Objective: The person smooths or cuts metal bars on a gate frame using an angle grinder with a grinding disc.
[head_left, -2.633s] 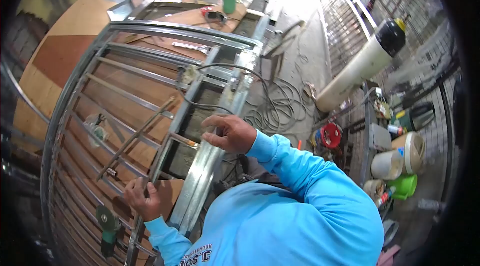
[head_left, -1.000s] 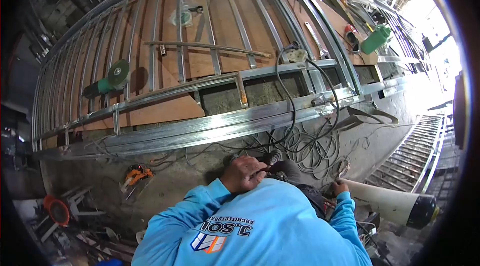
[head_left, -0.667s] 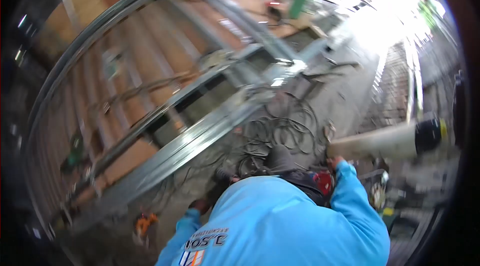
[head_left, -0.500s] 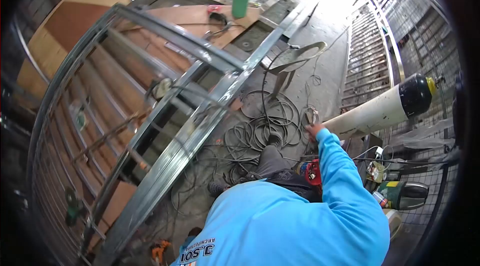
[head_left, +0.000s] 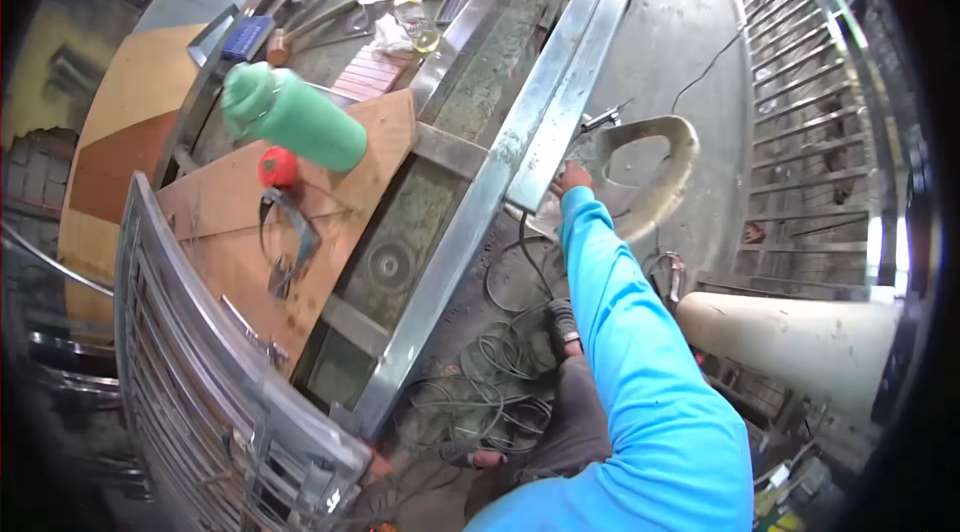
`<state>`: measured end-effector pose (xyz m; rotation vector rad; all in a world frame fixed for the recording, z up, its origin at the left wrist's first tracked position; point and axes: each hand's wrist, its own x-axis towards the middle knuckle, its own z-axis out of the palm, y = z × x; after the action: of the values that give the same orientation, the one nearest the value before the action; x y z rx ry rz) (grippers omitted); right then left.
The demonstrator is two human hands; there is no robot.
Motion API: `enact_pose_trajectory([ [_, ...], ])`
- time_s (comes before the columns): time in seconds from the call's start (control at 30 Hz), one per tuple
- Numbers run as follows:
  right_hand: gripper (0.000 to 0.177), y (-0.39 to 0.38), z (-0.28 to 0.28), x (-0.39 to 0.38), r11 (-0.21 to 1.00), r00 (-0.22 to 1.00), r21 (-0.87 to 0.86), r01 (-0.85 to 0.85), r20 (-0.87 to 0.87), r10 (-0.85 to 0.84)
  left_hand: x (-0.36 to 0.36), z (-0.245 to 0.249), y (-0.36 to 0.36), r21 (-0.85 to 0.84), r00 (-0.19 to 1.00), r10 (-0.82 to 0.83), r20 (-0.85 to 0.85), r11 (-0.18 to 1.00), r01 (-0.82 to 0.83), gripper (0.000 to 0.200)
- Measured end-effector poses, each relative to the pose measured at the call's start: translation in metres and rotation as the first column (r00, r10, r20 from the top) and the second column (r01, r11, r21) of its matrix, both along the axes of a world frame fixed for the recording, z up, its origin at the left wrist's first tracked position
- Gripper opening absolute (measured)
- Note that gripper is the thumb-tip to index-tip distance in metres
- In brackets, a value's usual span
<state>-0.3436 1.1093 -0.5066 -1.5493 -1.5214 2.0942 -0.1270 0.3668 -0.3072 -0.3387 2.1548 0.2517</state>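
Observation:
My right hand [head_left: 572, 176] is stretched far forward in a light blue sleeve. It rests at the edge of a long shiny steel rail [head_left: 500, 192], next to a curved beige shield-like piece [head_left: 655, 172] on the concrete floor. Whether the fingers grip anything there is unclear. A small metal tool [head_left: 602, 117] lies just past the hand. My left hand is out of sight. Black cables [head_left: 480, 382] coil on the floor by my shoe [head_left: 562, 324].
A green bottle [head_left: 295, 119], a red cap-like item [head_left: 278, 167] and dark goggles [head_left: 285, 232] lie on a plywood sheet [head_left: 230, 232]. A curved steel grille [head_left: 200, 392] fills the lower left. A white gas cylinder [head_left: 790, 342] lies at right, with barred panels [head_left: 810, 132] beyond.
I have moved forward along the rail. My right hand left the white cylinder's side and now reaches the rail end by the beige piece. The green bottle is much closer.

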Motion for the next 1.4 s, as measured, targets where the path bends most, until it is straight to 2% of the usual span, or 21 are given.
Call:
enact_pose_trajectory([
  [0.03, 0.037, 0.017, -0.044, -0.01, 0.774, 0.847, 0.387, -0.501, 0.402, 0.348, -0.006, 0.002, 0.014, -0.019, 1.0, 0.011, 0.01, 1.0, -0.011, 0.047],
  [0.07, 0.039, 0.028, -0.08, -0.018, 0.543, 0.677, 0.438, -0.717, 0.625, 0.389, -0.01, 0.007, 0.023, -0.039, 0.999, 0.03, 0.015, 0.999, -0.03, 0.047],
  [0.1, 0.04, 0.027, -0.074, -0.026, 0.554, 0.673, 0.433, -0.711, 0.647, 0.359, -0.013, 0.011, 0.032, -0.06, 0.999, 0.048, 0.022, 0.997, -0.046, 0.047],
  [0.17, 0.04, 0.032, -0.071, -0.049, 0.656, 0.736, 0.425, -0.624, 0.603, 0.309, -0.013, 0.021, 0.039, -0.106, 0.996, 0.085, 0.026, 0.991, -0.082, 0.047],
  [0.2, 0.04, 0.035, -0.07, -0.056, 0.659, 0.744, 0.435, -0.613, 0.598, 0.297, -0.009, 0.025, 0.04, -0.127, 0.994, 0.106, 0.029, 0.987, -0.101, 0.047],
  [0.33, 0.04, 0.048, -0.094, -0.052, 0.553, 0.725, 0.505, -0.663, 0.618, 0.305, 0.045, 0.062, 0.033, -0.2, 0.98, 0.194, 0.047, 0.963, -0.181, 0.046],
  [0.43, 0.04, 0.062, -0.107, -0.026, 0.399, 0.715, 0.593, -0.7, 0.581, 0.389, 0.169, 0.098, 0.023, -0.217, 0.974, 0.202, 0.105, 0.96, -0.176, 0.046],
  [0.5, 0.041, 0.079, -0.101, -0.016, 0.361, 0.729, 0.641, -0.678, 0.522, 0.442, 0.258, 0.099, 0.004, -0.167, 0.989, 0.048, 0.141, 0.986, -0.024, 0.046],
  [0.57, 0.041, 0.088, -0.084, -0.013, 0.422, 0.762, 0.643, -0.639, 0.456, 0.46, 0.323, 0.086, -0.015, -0.109, 0.981, -0.174, 0.09, 0.977, 0.183, 0.046],
  [0.6, 0.041, 0.086, -0.069, -0.01, 0.449, 0.773, 0.638, -0.626, 0.43, 0.467, 0.352, 0.071, -0.024, -0.072, 0.963, -0.271, 0.008, 0.96, 0.271, 0.046],
  [0.63, 0.041, 0.089, -0.059, -0.012, 0.461, 0.782, 0.641, -0.614, 0.414, 0.466, 0.342, 0.076, -0.016, -0.183, 0.984, -0.017, 0.177, 0.982, 0.05, 0.041],
  [0.67, 0.041, 0.085, -0.049, -0.007, 0.472, 0.786, 0.638, -0.608, 0.401, 0.47, 0.297, 0.106, 0.018, -0.353, 0.927, 0.231, 0.295, 0.928, -0.119, 0.037],
  [0.73, 0.041, 0.081, -0.031, 0.01, 0.494, 0.807, 0.647, -0.581, 0.381, 0.45, 0.313, 0.084, -0.006, -0.153, 0.909, -0.072, 0.411, 0.977, 0.146, 0.037],
  [0.77, 0.041, 0.077, -0.024, 0.018, 0.499, 0.812, 0.647, -0.577, 0.385, 0.439, 0.318, 0.078, -0.01, -0.034, 0.797, -0.382, 0.468, 0.893, 0.448, 0.038],
  [0.83, 0.042, 0.06, 0.009, 0.047, 0.51, 0.822, 0.648, -0.566, 0.395, 0.41, 0.331, 0.073, -0.032, -0.069, 0.855, -0.326, 0.404, 0.921, 0.383, 0.039],
  [0.9, 0.042, 0.05, 0.032, 0.068, 0.495, 0.818, 0.653, -0.573, 0.416, 0.397, 0.378, 0.038, -0.05, -0.195, 0.982, 0.08, 0.172, 0.98, -0.046, 0.037],
  [0.97, 0.042, 0.036, 0.051, 0.081, 0.465, 0.813, 0.67, -0.579, 0.431, 0.391, 0.387, 0.016, -0.082, -0.187, 0.937, 0.045, 0.347, 0.982, 0.022, 0.04],
  [1.13, 0.042, -0.004, 0.077, 0.084, 0.415, 0.775, 0.661, -0.626, 0.464, 0.429, 0.396, -0.008, -0.125, -0.189, 0.892, -0.062, 0.448, 0.968, 0.163, 0.04],
  [1.27, 0.043, -0.015, 0.077, 0.068, 0.439, 0.776, 0.648, -0.623, 0.436, 0.456, 0.404, -0.007, -0.1, -0.192, 0.878, -0.17, 0.447, 0.941, 0.28, 0.04],
  [1.3, 0.043, -0.01, 0.077, 0.064, 0.447, 0.772, 0.638, -0.627, 0.432, 0.467, 0.399, -0.004, -0.093, -0.137, 0.839, -0.086, 0.537, 0.973, 0.187, 0.039],
  [1.4, 0.043, -0.001, 0.068, 0.061, 0.467, 0.77, 0.62, -0.63, 0.421, 0.48, 0.392, 0.003, -0.055, -0.073, 0.827, -0.292, 0.48, 0.927, 0.369, 0.037],
])
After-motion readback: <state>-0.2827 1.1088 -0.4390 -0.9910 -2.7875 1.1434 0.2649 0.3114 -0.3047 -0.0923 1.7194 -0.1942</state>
